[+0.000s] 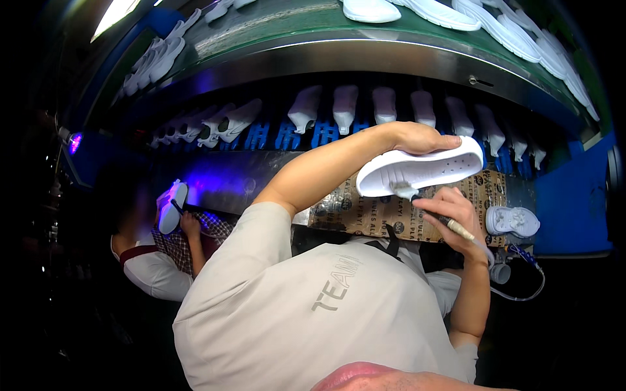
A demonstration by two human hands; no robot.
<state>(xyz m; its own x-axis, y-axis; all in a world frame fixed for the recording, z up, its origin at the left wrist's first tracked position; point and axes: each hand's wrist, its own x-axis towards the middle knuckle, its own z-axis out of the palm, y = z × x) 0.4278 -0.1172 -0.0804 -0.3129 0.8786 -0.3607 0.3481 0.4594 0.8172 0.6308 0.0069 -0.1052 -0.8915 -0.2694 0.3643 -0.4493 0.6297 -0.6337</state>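
Note:
A white shoe sole [450, 168] is held tilted above the work surface, its hollow inner side showing. My left hand [420, 138] grips it by the far upper edge, the thumb lying along the rim towards the right. A brush [462, 230] with a pale lower handle and a dark upper part is pinched in my right hand [454, 207]. Its whitish bristles touch the near rim of the sole, left of the middle. Beneath the sole lies brown printed paper [372, 218] covering part of the bench.
Another white sole [513, 221] rests at the right, near a small cup [501, 273] and a thin hose [521, 298]. White shoe uppers [345, 107] hang on blue holders behind. Further back, a green conveyor [293, 36] carries soles. At left, a co-worker's hand [190, 225] is beside a white shoe [171, 207].

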